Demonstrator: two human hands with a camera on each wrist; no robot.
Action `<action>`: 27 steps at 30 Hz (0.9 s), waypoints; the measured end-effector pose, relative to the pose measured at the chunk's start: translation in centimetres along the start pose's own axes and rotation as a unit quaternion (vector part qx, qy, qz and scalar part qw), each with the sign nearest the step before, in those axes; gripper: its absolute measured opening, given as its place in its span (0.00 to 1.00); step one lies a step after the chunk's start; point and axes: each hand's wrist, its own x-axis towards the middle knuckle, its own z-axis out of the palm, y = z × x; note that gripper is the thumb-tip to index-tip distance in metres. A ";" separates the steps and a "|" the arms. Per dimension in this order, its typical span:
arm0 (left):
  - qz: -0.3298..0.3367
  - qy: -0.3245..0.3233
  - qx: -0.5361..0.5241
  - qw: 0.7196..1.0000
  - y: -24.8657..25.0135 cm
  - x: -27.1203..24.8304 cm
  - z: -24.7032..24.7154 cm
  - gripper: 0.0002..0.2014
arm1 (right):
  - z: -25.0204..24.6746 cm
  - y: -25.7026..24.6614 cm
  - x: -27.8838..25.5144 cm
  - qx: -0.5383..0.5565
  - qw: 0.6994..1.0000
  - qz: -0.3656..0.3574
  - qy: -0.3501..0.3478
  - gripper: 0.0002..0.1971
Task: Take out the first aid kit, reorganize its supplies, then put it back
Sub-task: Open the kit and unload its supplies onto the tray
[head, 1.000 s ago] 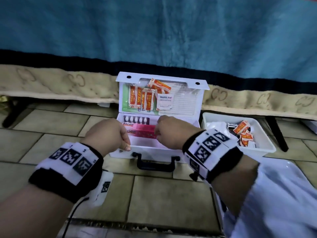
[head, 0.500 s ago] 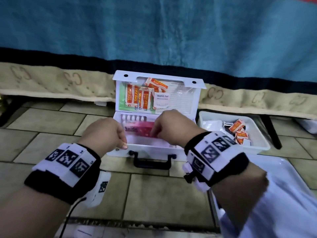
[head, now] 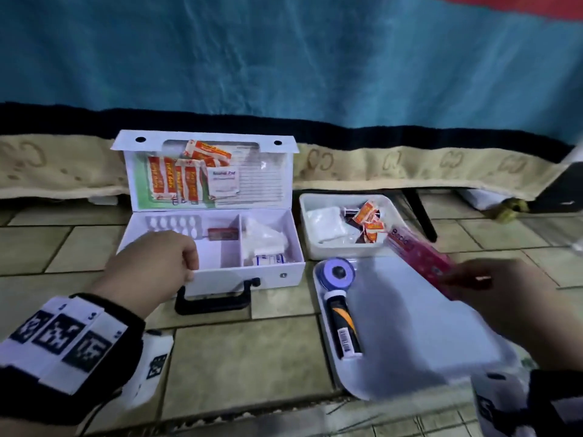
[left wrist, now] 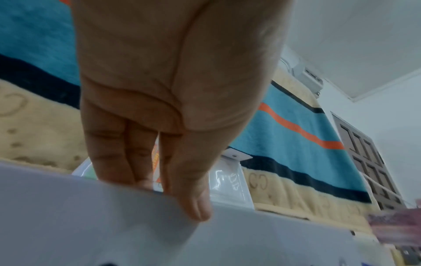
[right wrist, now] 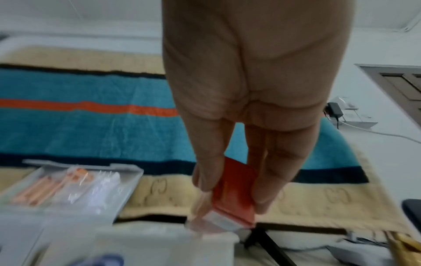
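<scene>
On tiled floor (head: 239, 357), left hand (head: 151, 266) grips the kit's (head: 252, 275) front wall; right hand (head: 492, 298) pinches what looks like a pink box (head: 419, 257).

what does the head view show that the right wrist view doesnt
Only the head view shows the left hand gripping the front wall of the open first aid kit, the blister pack inside it, and the flashlight on the white tray.

Only the right wrist view shows the right hand's fingers and thumb pinching the pink box from the palm side, plus a charger plugged in at the wall.

Both show the right hand holding that pink box, the kit's lid pouch and the teal blanket.
</scene>
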 end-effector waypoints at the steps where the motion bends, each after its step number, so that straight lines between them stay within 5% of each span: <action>1: -0.004 0.002 -0.004 1.000 0.0 0.1 0.1 0.13 | 0.5 0.9 -0.4 -0.017 0.999 0.026 -0.008 0.13; 3: -0.009 0.001 -0.009 1.000 0.0 0.3 0.1 0.13 | 1.7 2.2 -1.0 -0.050 0.997 0.053 -0.033 0.06; 8: -0.006 0.004 -0.019 1.000 0.2 -0.2 -0.3 0.11 | 3.7 4.0 -1.0 -0.090 0.993 0.044 -0.057 0.17; 14: -0.051 0.031 -0.039 0.997 -2.0 -0.8 -1.7 0.13 | 4.0 3.2 -0.6 -0.177 0.975 0.051 -0.123 0.03; 19: -0.065 0.017 -0.038 0.997 -3.2 -0.8 -2.2 0.12 | 3.2 -5.3 0.7 -0.102 0.983 -0.109 -0.109 0.12; 23: -0.067 0.022 -0.025 0.997 -3.3 -0.8 -1.8 0.09 | 5.9 -14.1 1.6 -0.095 0.926 -0.280 -0.235 0.19; 27: -0.073 0.014 -0.019 0.997 -3.3 -0.8 -1.9 0.09 | 9.9 -21.7 2.9 -0.111 0.879 -0.389 -0.251 0.23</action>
